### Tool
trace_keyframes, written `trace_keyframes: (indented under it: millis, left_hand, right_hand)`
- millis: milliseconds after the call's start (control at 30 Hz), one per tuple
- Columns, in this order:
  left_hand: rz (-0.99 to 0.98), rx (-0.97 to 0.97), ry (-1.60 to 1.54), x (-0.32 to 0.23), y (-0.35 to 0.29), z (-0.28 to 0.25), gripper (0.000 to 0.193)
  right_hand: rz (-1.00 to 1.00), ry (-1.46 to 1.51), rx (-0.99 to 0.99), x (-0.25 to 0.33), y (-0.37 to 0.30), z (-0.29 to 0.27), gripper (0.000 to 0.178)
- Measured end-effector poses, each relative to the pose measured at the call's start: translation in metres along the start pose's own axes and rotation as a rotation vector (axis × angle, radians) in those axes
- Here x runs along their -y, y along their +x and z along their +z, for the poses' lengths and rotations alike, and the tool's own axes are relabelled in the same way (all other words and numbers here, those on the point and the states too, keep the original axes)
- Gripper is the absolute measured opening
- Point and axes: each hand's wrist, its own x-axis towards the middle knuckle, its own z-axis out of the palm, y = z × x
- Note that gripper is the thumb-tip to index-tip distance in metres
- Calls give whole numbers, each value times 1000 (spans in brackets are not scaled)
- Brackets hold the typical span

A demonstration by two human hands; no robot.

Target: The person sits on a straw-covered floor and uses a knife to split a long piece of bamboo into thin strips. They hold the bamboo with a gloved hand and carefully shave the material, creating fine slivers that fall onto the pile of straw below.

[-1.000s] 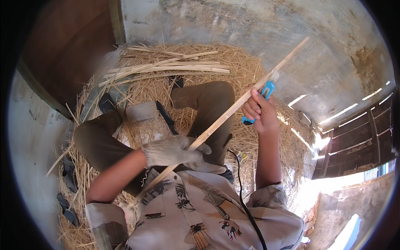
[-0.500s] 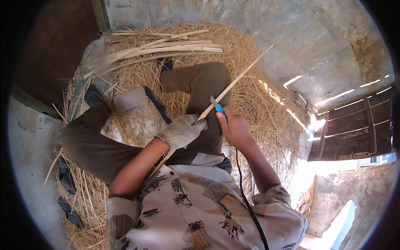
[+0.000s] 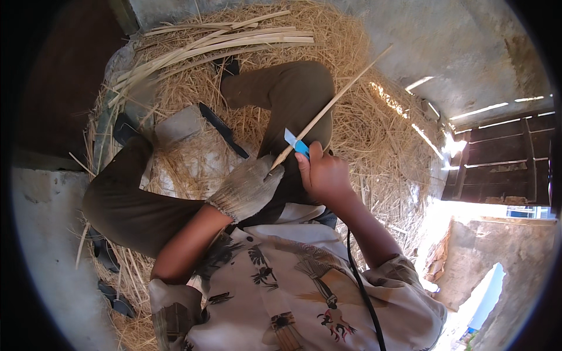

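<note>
1. So the pale wooden strip (image 3: 344,95) slants up over the right leg (image 3: 304,96), far tip pointing toward the straw's far right corner.
2. Left hand (image 3: 249,186), gloved, is wrapped around its lower part.
3. Right hand (image 3: 325,175), bare, has a fist around a blue utility knife (image 3: 301,148), blade crossing the strip; can't tell if it's biting in.
4. Between the legs: long dark blade-like thing (image 3: 222,130), grey block (image 3: 178,124) beside it.
5. More pale strips (image 3: 234,42) lie along the far edge of the straw (image 3: 358,149).
</note>
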Motion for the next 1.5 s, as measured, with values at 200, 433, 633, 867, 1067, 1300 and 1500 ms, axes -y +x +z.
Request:
trace_keyframes:
  millis: [200, 433, 633, 867, 1067, 1300, 1500]
  left_hand:
    - [-146, 74, 28, -8, -29, -18, 30]
    - [-245, 120, 239, -16, -52, -39, 26]
    - [-249, 127, 269, -12, -109, -59, 19]
    - [-242, 78, 300, -18, -157, -82, 19]
    - [-293, 113, 483, -5, -197, -96, 23]
    - [-277, 46, 421, -3, -197, -88, 22]
    - [-371, 31, 290, -6, -212, -93, 26]
  right_hand:
    - [-32, 9, 3, 2, -5, 3, 38]
    - [-28, 29, -41, 23, -13, 4, 37]
    - [92, 33, -97, 16, -13, 7, 38]
    - [219, 56, -40, 1, -2, -3, 38]
    - [449, -20, -42, -64, 30, -12, 46]
    - [666, -90, -27, -99, 40, -8, 46]
    - [504, 221, -247, -201, 24, -19, 45]
